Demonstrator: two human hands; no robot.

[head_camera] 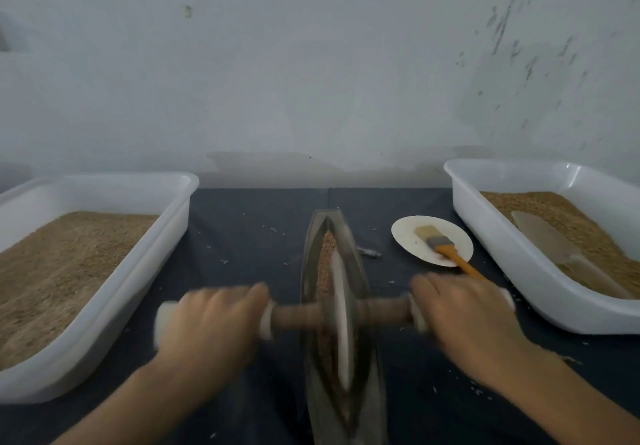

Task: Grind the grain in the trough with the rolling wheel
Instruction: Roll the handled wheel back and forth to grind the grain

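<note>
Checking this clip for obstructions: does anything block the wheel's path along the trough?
Nothing visible does. The pale disc-shaped rolling wheel sits in the long grey boat-shaped trough, held by left hand and right hand; only brown grain lies ahead.

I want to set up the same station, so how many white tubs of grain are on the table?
2. One white tub stands left of the trough; the other tub stands right, beyond the plate. More could lie outside the view.
</note>
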